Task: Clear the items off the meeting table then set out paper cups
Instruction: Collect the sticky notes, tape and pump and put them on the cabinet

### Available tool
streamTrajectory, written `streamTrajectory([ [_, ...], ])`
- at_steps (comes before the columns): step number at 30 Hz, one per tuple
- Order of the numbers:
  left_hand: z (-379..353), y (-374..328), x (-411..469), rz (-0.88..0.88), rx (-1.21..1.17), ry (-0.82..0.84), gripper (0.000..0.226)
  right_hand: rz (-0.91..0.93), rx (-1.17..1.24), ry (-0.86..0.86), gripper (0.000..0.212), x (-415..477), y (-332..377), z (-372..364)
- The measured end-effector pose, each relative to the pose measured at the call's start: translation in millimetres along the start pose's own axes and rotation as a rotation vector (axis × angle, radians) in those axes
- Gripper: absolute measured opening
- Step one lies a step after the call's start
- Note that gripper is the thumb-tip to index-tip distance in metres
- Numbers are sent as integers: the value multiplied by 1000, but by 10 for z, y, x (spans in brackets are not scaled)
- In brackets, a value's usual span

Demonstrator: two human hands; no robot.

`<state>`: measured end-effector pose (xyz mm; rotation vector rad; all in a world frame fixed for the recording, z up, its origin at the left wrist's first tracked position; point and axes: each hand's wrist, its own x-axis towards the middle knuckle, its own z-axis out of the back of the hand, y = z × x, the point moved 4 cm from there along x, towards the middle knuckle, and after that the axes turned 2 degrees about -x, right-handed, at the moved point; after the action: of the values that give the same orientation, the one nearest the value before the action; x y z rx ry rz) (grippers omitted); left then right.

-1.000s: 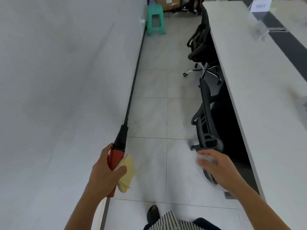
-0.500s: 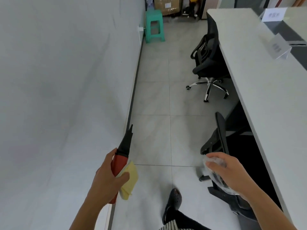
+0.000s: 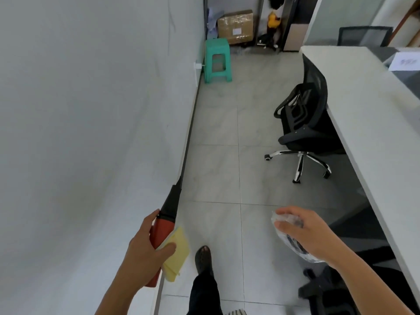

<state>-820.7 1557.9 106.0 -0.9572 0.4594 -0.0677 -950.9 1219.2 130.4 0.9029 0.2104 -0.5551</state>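
Gripping a red tool with a black tapered tip [image 3: 161, 230], the person's left hand [image 3: 145, 251] sits at about seven o'clock, its fingers curled round the red body and its thumb pinning a pad of yellow sticky notes [image 3: 178, 253] against it. At five o'clock the right hand [image 3: 302, 230] is closed round a crumpled clear plastic bag [image 3: 295, 245] with something dark inside; what that is, I cannot tell. The pale meeting table [image 3: 368, 123] runs along the three o'clock side, with a white name card [image 3: 406, 62] standing on it toward two o'clock. A black mesh office chair [image 3: 304, 123] is drawn up beside the table's edge. Near twelve o'clock a green plastic stool [image 3: 217, 60] stands against the wall, and a cardboard box [image 3: 236, 26] lies just beyond it. One dark shoe [image 3: 203, 258] rests on the grey tiles at six o'clock.
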Motion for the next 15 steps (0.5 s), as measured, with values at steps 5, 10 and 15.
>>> streamTrajectory([
  [5,297,-724,1458,-84,14,35,81,-74,31,-46,25,1021,565,338],
  [10,365,-1473,2664,-164,56,114,82,-60,62,-117,27,1867,1031,740],
  [15,21,-1871,3795,-155,53,208,79,-157,54,-75,33,2861,960,1100],
])
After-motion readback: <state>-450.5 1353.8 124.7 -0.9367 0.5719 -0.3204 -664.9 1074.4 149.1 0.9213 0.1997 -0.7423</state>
